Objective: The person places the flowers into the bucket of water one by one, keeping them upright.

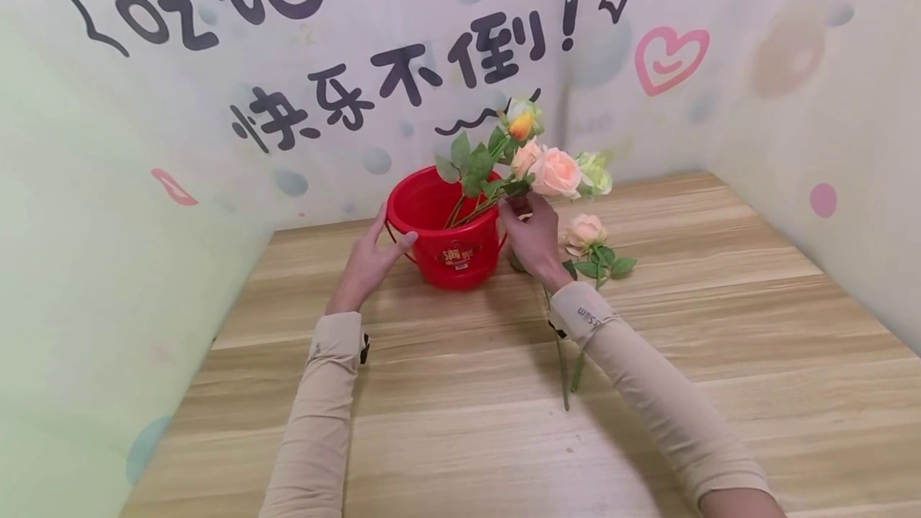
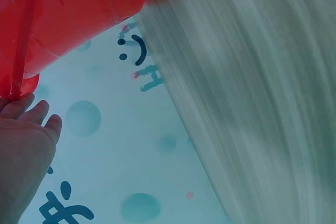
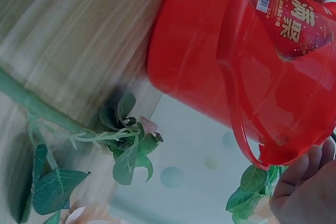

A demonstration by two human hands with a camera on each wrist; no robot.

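Observation:
A red plastic bucket with a printed label stands upright on the wooden table. My left hand grips its left rim, thumb at the front; in the left wrist view fingertips touch near the bucket's handle. My right hand has its fingers curled at the right rim, close under the flower stems. Artificial roses lean out of the bucket to the right: an orange-yellow rose, peach roses and a pale green one. Their stems slant down inside.
Right of the bucket lies a peach rose with green leaves. Bare stem ends stretch toward the table's front, partly beneath my right wrist. A printed wall stands close behind the bucket, and the wooden table extends in front.

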